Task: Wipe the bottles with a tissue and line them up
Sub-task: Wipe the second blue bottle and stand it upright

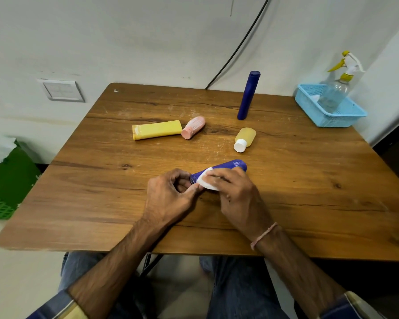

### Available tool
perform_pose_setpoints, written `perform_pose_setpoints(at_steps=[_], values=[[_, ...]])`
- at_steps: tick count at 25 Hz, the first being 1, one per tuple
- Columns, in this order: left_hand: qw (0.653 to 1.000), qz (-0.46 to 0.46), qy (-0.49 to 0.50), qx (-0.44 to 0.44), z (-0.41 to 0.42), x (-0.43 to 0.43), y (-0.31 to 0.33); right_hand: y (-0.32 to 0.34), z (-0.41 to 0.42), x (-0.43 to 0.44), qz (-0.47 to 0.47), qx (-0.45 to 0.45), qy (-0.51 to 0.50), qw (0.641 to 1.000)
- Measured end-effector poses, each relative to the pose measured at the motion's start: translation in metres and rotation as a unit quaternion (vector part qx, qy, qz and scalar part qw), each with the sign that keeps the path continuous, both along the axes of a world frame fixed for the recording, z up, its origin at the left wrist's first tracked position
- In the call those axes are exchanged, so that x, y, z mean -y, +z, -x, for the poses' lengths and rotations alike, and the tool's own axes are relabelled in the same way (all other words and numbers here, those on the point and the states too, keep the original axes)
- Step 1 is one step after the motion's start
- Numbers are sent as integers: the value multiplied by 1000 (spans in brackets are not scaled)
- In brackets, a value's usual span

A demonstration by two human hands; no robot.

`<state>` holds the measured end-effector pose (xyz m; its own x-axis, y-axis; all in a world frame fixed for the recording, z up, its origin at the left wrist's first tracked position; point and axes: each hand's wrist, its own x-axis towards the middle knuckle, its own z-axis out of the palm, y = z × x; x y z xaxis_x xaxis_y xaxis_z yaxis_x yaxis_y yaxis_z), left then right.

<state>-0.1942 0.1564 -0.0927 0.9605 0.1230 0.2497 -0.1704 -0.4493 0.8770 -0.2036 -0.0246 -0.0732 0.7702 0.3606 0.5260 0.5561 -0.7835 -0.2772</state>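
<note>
A blue bottle (230, 166) lies on its side near the middle of the wooden table (101, 192). My left hand (168, 199) pinches its near end. My right hand (235, 192) holds a white tissue (206, 182) pressed against the bottle's side. Farther back, a yellow tube (157, 129) and a pink bottle (193, 127) lie flat, end to end. A small yellow bottle with a white cap (245, 139) lies to their right. A tall dark blue bottle (248, 95) stands upright behind it.
A light blue basket (346, 116) at the table's far right corner holds a clear spray bottle (336, 88). A green crate (7, 187) sits on the floor to the left. A black cable (237, 46) runs down the wall.
</note>
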Motion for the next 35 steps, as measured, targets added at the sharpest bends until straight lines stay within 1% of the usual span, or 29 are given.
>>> perform_pose_setpoints(at_steps=[2, 3, 4, 6, 7, 8, 11, 12, 14, 15, 18, 19, 23, 25, 28, 29, 32, 35], values=[[1000, 10, 3, -17, 0, 1, 0, 3, -9, 6, -18, -4, -103, 995], [1000, 12, 2, -25, -1, 0, 0, 4, -9, 3, -20, -10, -120, 992], [999, 19, 2, -32, -1, -1, -1, 4, -5, -4, -14, -11, -99, 995], [998, 41, -5, -52, -3, -3, -3, 1, 4, -12, 2, -5, -11, 1000], [997, 45, -8, -60, -3, -4, -4, 1, 4, -10, 3, -1, 10, 1000], [996, 50, -9, -68, -3, -4, -4, 1, 1, -4, -6, 6, 0, 1000], [990, 95, -14, -103, -4, -5, -3, 3, -7, 1, -32, 4, -105, 994], [989, 102, -17, -108, -4, -5, -2, 3, -4, -3, -26, 1, -97, 995], [987, 115, -24, -110, -3, -4, 3, 0, 1, -7, -3, 7, -27, 1000], [986, 121, -27, -113, -2, -3, 5, -1, 0, -5, 2, 12, -9, 1000], [983, 132, -35, -123, -3, -2, 5, 0, -11, -1, -24, 14, -46, 999], [982, 135, -37, -124, -4, -4, 3, -1, -11, -3, -20, 13, -43, 999], [978, 152, -48, -134, -7, -6, 0, -7, -10, -1, 10, 37, 43, 998], [975, 165, -63, -131, -8, -6, 0, -8, -14, 4, -6, 46, 36, 998], [954, 249, -91, -136, -11, -9, 1, -11, -8, -7, -29, 45, 19, 998], [949, 264, -96, -143, -11, -12, 2, -13, -5, -12, -33, 44, 21, 998], [939, 286, -93, -167, -14, -15, 2, -16, -3, -19, -57, 40, 24, 997], [931, 300, -79, -191, -17, -13, 2, -16, -2, -19, -44, 29, 24, 998]])
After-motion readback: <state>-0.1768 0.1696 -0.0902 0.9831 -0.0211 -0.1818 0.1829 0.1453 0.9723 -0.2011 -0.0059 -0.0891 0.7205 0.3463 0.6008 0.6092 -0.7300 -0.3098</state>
